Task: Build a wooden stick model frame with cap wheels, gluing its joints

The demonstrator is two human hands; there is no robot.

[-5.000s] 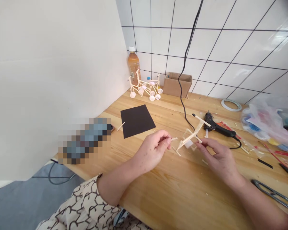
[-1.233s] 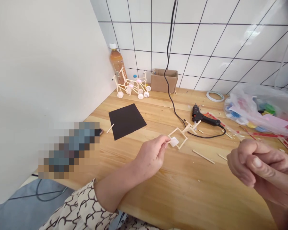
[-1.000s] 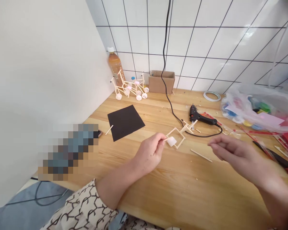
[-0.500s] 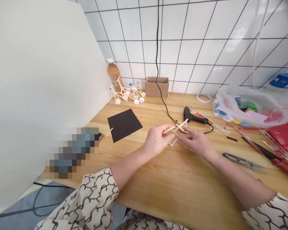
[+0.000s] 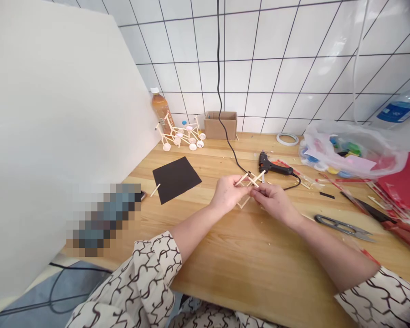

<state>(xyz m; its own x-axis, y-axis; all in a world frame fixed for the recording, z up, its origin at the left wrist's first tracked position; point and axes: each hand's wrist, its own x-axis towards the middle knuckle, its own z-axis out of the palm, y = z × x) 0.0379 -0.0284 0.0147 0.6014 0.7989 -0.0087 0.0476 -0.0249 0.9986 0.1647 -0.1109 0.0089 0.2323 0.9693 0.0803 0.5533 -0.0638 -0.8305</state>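
Note:
A small frame of thin wooden sticks [image 5: 249, 181] is held just above the wooden table [image 5: 259, 264] between both hands. My left hand [image 5: 228, 195] pinches its left side with thumb and fingers closed. My right hand [image 5: 273, 202] grips the right side, fingers curled over it. Part of the frame is hidden behind the fingers. A black hot glue gun [image 5: 272, 167] lies just beyond the hands, its cable [image 5: 220, 91] running up the tiled wall.
A black paper square [image 5: 176, 178] lies left of the hands. Finished stick models [image 5: 179, 135], a tea bottle [image 5: 160, 109] and a cardboard box [image 5: 220, 125] stand at the back. Metal snips [image 5: 343, 226], a tape roll [image 5: 287, 138], a plastic bag of coloured bits [image 5: 351, 155] and red sheets [image 5: 405, 180] lie right.
My right hand, raised and away from the frame a second ago, has come down and taken hold of its right side. The frame has lifted off the table. The view has tilted up.

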